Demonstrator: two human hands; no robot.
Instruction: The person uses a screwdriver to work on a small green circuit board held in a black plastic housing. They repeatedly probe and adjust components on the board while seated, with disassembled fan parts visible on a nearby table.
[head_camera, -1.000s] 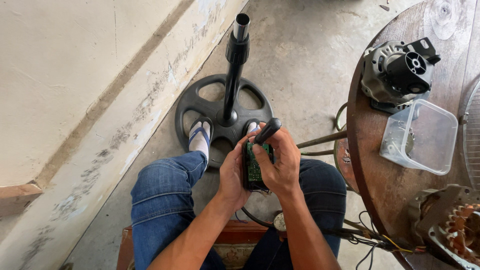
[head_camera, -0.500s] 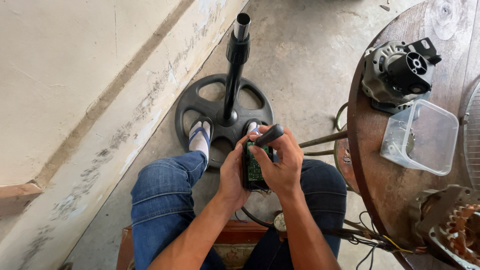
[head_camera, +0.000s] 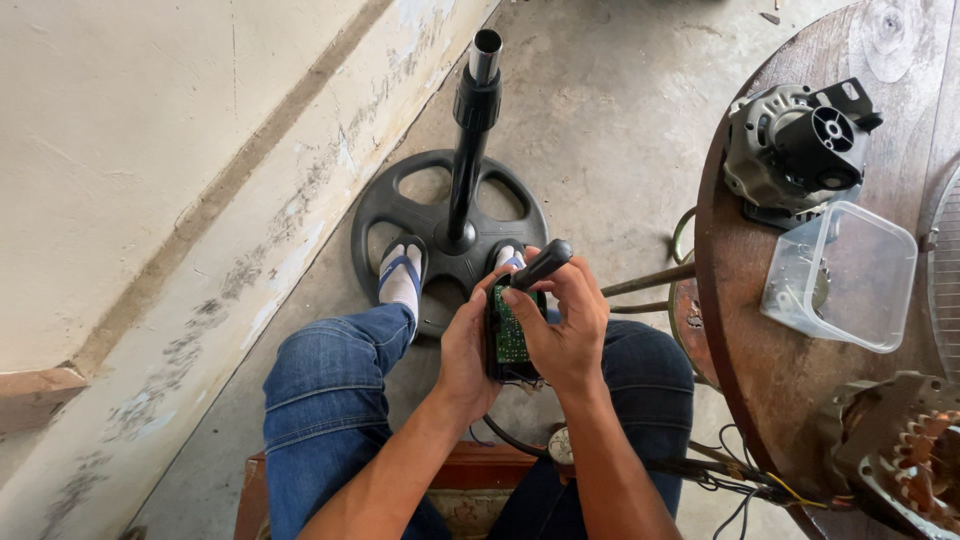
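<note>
Left hand (head_camera: 462, 345) closed around green circuit board (head_camera: 508, 330), held over lap. Right hand (head_camera: 565, 325) gripping board and black screwdriver (head_camera: 541, 264).

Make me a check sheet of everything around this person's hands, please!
Surface: round wooden table at right, worn top.
Job's things: small black case with green circuit board, held over the lap; black-handled tool.
Clutter: grey motor housing, clear plastic tub, copper-wound motor part.
Grippers: left hand grips the case; right hand holds case and tool.
Cables: loose wires below the table edge.
Surroundings: black fan stand on concrete floor, pale wall.
</note>
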